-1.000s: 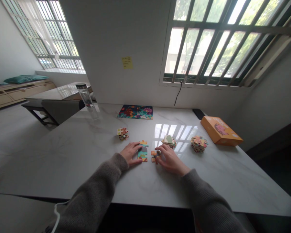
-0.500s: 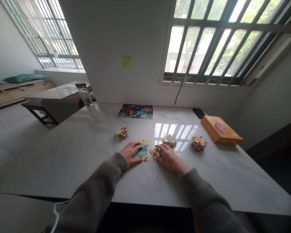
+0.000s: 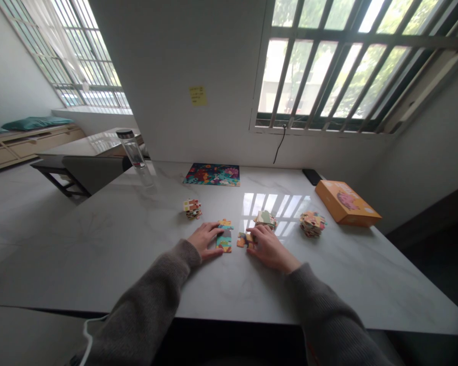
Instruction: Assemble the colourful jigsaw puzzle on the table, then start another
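Two joined puzzle pieces (image 3: 225,240) lie flat on the white marbled table (image 3: 137,274), with teal, grey and yellow on them. My left hand (image 3: 206,241) rests at their left edge, thumb and fingers spread and touching them. Just to the right, my right hand (image 3: 267,247) grips a loose orange and dark puzzle piece (image 3: 243,240) between thumb and fingers. A narrow gap separates it from the joined pieces. Behind my right hand stands a stack of pieces with a green and white top (image 3: 265,218).
Another stack of pieces (image 3: 193,208) sits back left, and a third (image 3: 312,224) lies to the right beside an orange box (image 3: 346,202). Near the wall are a colourful picture sheet (image 3: 212,174), a dark phone (image 3: 312,177) and a clear bottle (image 3: 133,148).
The piece in my right hand has turned, and now lies more level with its tabs pointing left. My left hand and the joined pieces have stayed in place.
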The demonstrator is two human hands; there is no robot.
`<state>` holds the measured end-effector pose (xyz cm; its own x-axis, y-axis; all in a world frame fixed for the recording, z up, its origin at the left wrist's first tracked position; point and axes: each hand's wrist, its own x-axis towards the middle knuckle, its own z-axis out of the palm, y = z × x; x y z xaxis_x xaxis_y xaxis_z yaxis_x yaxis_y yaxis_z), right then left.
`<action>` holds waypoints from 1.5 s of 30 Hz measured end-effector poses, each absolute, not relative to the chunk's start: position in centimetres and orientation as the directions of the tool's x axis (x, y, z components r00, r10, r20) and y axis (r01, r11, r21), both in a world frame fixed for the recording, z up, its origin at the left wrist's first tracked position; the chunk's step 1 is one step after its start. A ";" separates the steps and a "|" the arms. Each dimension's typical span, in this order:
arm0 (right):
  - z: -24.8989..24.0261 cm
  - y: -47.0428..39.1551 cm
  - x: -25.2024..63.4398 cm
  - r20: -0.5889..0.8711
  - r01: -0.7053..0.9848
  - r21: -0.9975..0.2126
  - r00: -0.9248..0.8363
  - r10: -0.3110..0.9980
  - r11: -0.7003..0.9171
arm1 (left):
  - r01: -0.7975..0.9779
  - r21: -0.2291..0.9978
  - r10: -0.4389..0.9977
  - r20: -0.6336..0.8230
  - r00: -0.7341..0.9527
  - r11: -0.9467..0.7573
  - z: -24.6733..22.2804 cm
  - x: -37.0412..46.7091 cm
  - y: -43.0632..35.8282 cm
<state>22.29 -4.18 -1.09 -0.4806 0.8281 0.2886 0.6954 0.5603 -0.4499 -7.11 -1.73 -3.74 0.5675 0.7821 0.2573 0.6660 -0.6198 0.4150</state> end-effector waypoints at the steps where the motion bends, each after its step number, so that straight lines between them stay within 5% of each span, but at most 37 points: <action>1: -1.2 -4.1 22.4 0.279 0.701 -0.440 -0.488 0.827 0.562 | 0.666 0.413 0.782 0.258 0.568 -0.621 -3.7 -7.1 -1.8; 7: -1.6 -3.8 22.9 0.306 0.669 -0.426 -0.528 0.792 0.610 | 0.666 0.413 0.781 0.251 0.573 -0.621 -3.6 -7.1 -1.8; 12: -1.5 -4.0 22.6 0.367 0.683 -0.500 -0.390 0.845 0.533 | 0.666 0.407 0.778 0.255 0.574 -0.625 -3.7 -7.1 -1.7; 17: -1.4 -4.8 21.2 0.293 0.823 -0.280 -0.416 0.861 0.494 | 0.673 0.390 0.776 0.260 0.575 -0.629 -3.8 -7.2 -1.7; 22: -1.2 -5.5 20.6 0.272 0.874 -0.231 -0.364 0.891 0.428 | 0.670 0.391 0.774 0.257 0.579 -0.631 -3.7 -7.1 -1.7; 30: -1.7 -8.4 22.1 0.323 0.735 -0.491 -0.345 0.881 0.468 | 0.672 0.390 0.775 0.263 0.574 -0.630 -3.9 -7.2 -1.7; 38: -2.0 -6.6 22.7 0.306 0.812 -0.370 -0.352 0.885 0.451 | 0.677 0.387 0.779 0.258 0.572 -0.626 -4.1 -7.2 -1.6; 45: -2.5 -5.5 23.6 0.296 0.730 -0.484 -0.383 0.875 0.483 | 0.681 0.378 0.778 0.248 0.578 -0.627 -3.8 -7.2 -1.7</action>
<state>23.57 -5.50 -2.50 -0.3826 0.8751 0.2962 0.7295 0.4829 -0.4844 -7.19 -1.74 -3.83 0.5778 0.7776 0.2479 0.6812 -0.6268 0.3783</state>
